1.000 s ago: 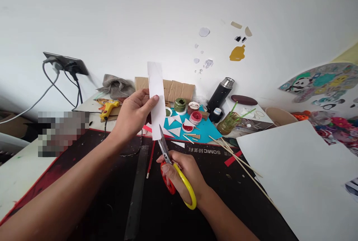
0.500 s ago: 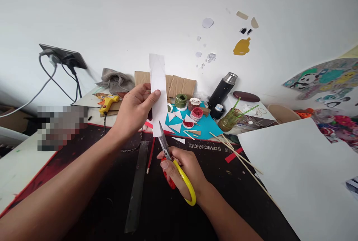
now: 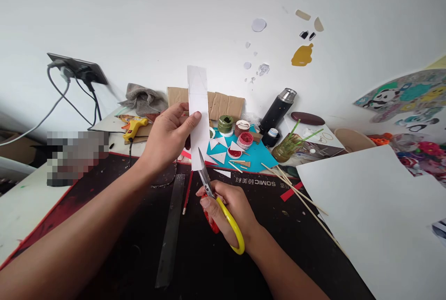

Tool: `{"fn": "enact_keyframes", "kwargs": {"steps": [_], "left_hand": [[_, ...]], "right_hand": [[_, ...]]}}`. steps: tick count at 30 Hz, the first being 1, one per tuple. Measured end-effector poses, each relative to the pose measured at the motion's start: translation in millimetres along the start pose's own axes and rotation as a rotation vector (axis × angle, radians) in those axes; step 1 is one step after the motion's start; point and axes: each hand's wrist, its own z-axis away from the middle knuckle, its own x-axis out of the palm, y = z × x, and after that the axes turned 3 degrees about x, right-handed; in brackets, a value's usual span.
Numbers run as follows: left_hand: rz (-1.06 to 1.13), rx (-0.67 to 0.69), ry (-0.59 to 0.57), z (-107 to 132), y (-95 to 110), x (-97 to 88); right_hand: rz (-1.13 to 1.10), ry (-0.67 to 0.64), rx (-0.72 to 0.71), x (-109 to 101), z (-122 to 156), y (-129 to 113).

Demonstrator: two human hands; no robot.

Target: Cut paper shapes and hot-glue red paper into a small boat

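Observation:
My left hand (image 3: 170, 135) pinches a white paper strip (image 3: 198, 95) upright, thumb in front and fingers behind it. Faint pencil lines show on the strip's upper part. In my right hand (image 3: 230, 211) is a pair of scissors (image 3: 206, 179) with one yellow and one red handle loop. Their blades point up and overlap the strip's lower right corner; whether the paper lies between them is hard to tell. Below the strip, a red pencil (image 3: 188, 195) and a dark ruler (image 3: 170, 230) lie on the black mat (image 3: 132, 253).
White paper triangles (image 3: 218, 157) and paint jars (image 3: 226, 124) sit on a blue sheet (image 3: 259, 158). A yellow glue gun (image 3: 134, 128) stands at left, a black thermos (image 3: 278, 109) behind. Thin sticks (image 3: 313, 218) and a large white sheet (image 3: 369, 207) lie at right.
The strip and my left hand have shifted very slightly to the right in view. The scissors stay at the strip's lower corner, held as before.

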Motion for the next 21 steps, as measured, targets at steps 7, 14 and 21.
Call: {"fn": "enact_keyframes", "kwargs": {"steps": [7,14,21], "left_hand": [[-0.004,0.015,-0.020,-0.1,0.7,0.9],[-0.004,0.012,-0.013,-0.4,-1.4,-0.1],[-0.007,0.017,-0.011,-0.7,-1.5,0.9]], "right_hand": [[0.001,-0.005,0.006,-0.9,0.5,-1.5],[0.005,0.006,0.004,-0.3,-0.1,-0.9],[0.011,-0.008,-0.005,-1.2,-0.4,-1.6]]}}
